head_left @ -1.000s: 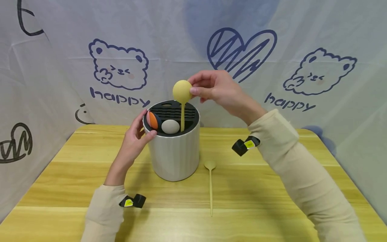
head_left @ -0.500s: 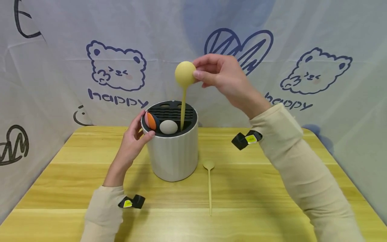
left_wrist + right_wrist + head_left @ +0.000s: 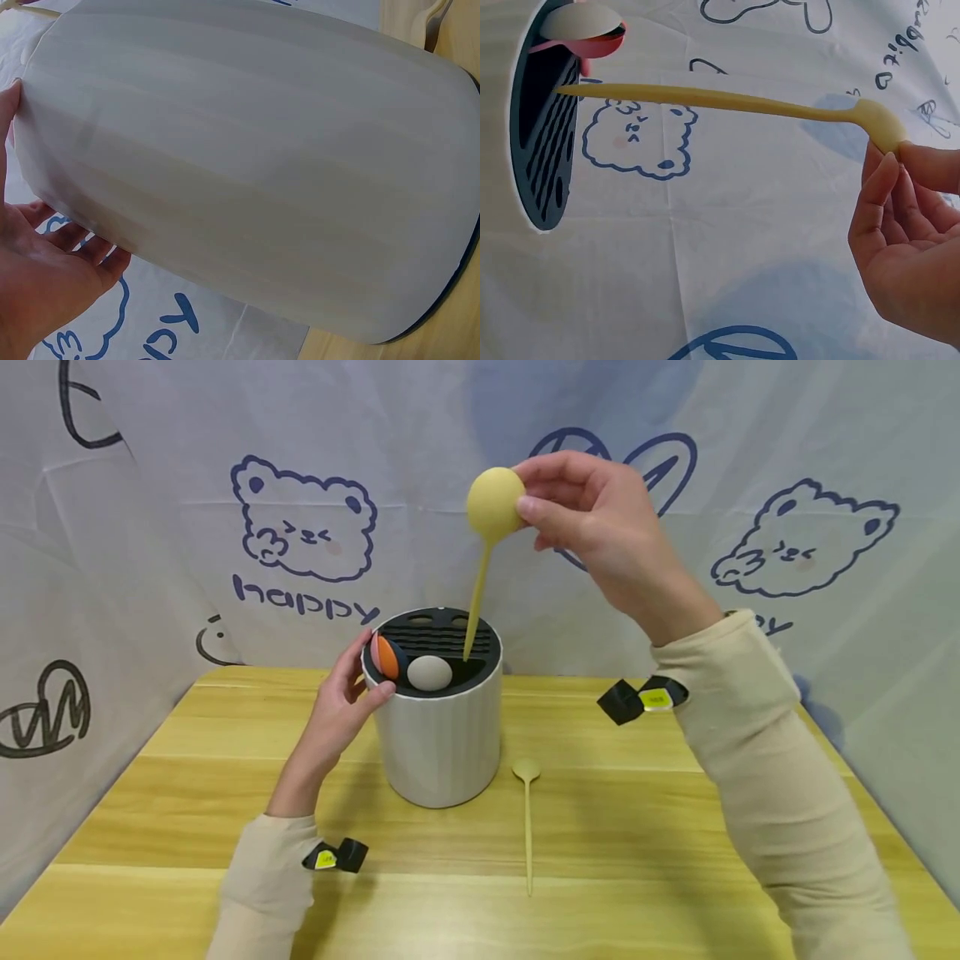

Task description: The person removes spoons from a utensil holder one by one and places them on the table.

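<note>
My right hand [image 3: 600, 518] pinches a yellow spoon [image 3: 495, 503] by the edge of its bowl, between thumb and fingers. The spoon hangs bowl up, slightly tilted, its handle tip at the black slotted top of a white ribbed utensil holder [image 3: 442, 743]. In the right wrist view the handle [image 3: 705, 97] points toward that black top [image 3: 547, 135]. My left hand [image 3: 337, 706] grips the holder's upper left side, thumb in front and fingers round the back. From the left wrist, its fingers [image 3: 97, 251] lie against the holder wall.
A second yellow spoon [image 3: 527, 827] lies on the wooden table [image 3: 637, 827], right of the holder. In the holder's top sit a pale rounded utensil head [image 3: 430, 672] and pink, orange and dark blue ones [image 3: 387, 657]. A printed cloth [image 3: 420, 435] hangs behind.
My right hand has risen and moved right with the spoon, drawing its handle up out of the holder until the tip shows at the top. My left hand stays on the holder.
</note>
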`<state>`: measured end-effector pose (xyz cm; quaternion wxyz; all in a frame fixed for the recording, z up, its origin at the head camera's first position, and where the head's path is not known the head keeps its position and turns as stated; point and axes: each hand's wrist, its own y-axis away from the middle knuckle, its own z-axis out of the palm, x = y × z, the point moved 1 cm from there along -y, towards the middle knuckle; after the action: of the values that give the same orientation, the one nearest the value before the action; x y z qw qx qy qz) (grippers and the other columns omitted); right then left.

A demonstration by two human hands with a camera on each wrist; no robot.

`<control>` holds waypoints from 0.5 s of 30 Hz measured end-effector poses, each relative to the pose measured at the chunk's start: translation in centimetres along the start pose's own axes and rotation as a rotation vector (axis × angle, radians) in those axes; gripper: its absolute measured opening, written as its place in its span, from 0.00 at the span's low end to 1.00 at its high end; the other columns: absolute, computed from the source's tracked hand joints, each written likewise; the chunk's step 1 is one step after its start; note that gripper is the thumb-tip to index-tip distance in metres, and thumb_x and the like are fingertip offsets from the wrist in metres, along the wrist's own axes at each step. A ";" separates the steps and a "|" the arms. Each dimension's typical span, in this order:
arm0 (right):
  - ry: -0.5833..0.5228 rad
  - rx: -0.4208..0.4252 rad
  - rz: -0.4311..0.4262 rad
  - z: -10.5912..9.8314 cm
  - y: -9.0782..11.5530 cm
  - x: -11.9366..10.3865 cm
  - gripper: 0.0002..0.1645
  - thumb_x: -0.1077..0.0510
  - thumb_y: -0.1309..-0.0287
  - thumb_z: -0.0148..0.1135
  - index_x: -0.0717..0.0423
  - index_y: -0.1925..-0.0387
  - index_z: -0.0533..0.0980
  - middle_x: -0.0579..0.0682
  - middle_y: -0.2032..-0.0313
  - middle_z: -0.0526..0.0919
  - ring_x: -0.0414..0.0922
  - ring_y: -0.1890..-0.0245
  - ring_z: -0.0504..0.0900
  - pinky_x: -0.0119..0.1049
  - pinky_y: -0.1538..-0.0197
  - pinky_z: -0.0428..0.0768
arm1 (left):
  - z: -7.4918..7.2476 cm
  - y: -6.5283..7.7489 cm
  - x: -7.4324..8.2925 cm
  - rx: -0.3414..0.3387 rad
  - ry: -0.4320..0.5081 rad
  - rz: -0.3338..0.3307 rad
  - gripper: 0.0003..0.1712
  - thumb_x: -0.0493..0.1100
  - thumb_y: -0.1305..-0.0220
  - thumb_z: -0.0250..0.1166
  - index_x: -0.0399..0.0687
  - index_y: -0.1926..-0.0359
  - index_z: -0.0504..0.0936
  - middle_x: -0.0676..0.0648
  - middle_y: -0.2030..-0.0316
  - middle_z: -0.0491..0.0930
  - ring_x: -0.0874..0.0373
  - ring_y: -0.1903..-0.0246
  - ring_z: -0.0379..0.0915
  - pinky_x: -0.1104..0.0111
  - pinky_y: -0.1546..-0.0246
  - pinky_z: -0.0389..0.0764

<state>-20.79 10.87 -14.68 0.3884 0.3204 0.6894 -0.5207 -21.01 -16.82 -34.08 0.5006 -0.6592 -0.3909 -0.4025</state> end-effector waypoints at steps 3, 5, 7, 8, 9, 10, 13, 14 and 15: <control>-0.037 0.014 0.016 0.1 0.3 0.0 0.14 0.68 0.40 0.61 0.65 0.51 0.77 0.59 0.55 0.81 0.53 0.59 0.77 0.31 0.63 0.78 | -0.1 0.0 0.0 0.002 -0.003 0.000 0.43 0.44 0.36 0.60 0.46 0.25 0.52 0.43 0.28 0.55 0.50 0.31 0.52 0.53 0.31 0.53; -0.069 0.019 0.017 0.2 0.5 0.0 0.14 0.68 0.40 0.61 0.65 0.51 0.77 0.59 0.56 0.81 0.53 0.59 0.76 0.31 0.64 0.78 | -0.1 0.0 0.0 0.003 -0.004 -0.001 0.43 0.44 0.36 0.60 0.46 0.25 0.52 0.43 0.28 0.55 0.50 0.31 0.52 0.53 0.31 0.53; -0.096 0.026 0.005 0.2 0.7 0.0 0.14 0.69 0.40 0.61 0.66 0.52 0.78 0.58 0.57 0.82 0.53 0.60 0.77 0.31 0.66 0.78 | -0.1 0.1 0.0 0.003 -0.004 -0.004 0.43 0.43 0.36 0.60 0.45 0.25 0.52 0.43 0.29 0.56 0.50 0.31 0.52 0.53 0.31 0.53; -0.107 0.029 -0.003 0.2 0.8 0.0 0.14 0.70 0.40 0.61 0.66 0.52 0.78 0.58 0.57 0.82 0.53 0.60 0.77 0.31 0.67 0.78 | -0.1 0.1 0.0 0.003 -0.004 -0.006 0.42 0.43 0.36 0.60 0.46 0.25 0.52 0.43 0.29 0.56 0.50 0.31 0.52 0.53 0.31 0.53; -0.111 0.031 -0.011 0.2 0.9 0.0 0.14 0.70 0.40 0.61 0.66 0.52 0.78 0.58 0.57 0.82 0.53 0.60 0.77 0.31 0.67 0.78 | -0.1 0.1 0.0 0.003 -0.003 -0.006 0.42 0.43 0.36 0.60 0.46 0.25 0.52 0.43 0.29 0.56 0.50 0.31 0.53 0.53 0.31 0.53; -0.114 0.032 -0.021 0.2 1.1 -0.1 0.14 0.70 0.40 0.61 0.66 0.52 0.78 0.58 0.58 0.82 0.53 0.60 0.77 0.31 0.67 0.78 | -0.1 0.1 0.0 0.002 -0.003 -0.007 0.42 0.43 0.36 0.60 0.46 0.25 0.52 0.43 0.29 0.56 0.50 0.31 0.53 0.53 0.31 0.53; -0.112 0.030 -0.043 0.1 1.7 -0.2 0.13 0.70 0.40 0.61 0.66 0.52 0.78 0.58 0.58 0.82 0.53 0.61 0.77 0.31 0.67 0.78 | -0.1 0.0 0.0 0.001 -0.002 -0.008 0.42 0.44 0.36 0.60 0.46 0.25 0.52 0.44 0.29 0.56 0.51 0.31 0.53 0.53 0.31 0.53; -0.111 0.028 -0.047 0.1 1.9 -0.3 0.13 0.69 0.41 0.61 0.66 0.53 0.78 0.58 0.58 0.82 0.53 0.61 0.77 0.31 0.67 0.78 | -0.1 0.0 0.0 0.000 -0.002 -0.007 0.42 0.44 0.36 0.60 0.46 0.25 0.52 0.44 0.29 0.56 0.51 0.31 0.53 0.53 0.31 0.53; -0.107 0.024 -0.053 0.1 2.2 -0.3 0.13 0.69 0.41 0.61 0.66 0.53 0.79 0.59 0.58 0.82 0.53 0.62 0.76 0.31 0.67 0.78 | -0.1 -0.1 0.0 -0.001 -0.001 -0.005 0.43 0.44 0.36 0.60 0.46 0.25 0.52 0.44 0.29 0.56 0.51 0.31 0.53 0.53 0.31 0.53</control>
<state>-18.75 11.32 -15.43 0.4068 0.2786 0.6696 -0.5555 -21.10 -16.95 -34.06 0.4992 -0.6586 -0.3927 -0.4035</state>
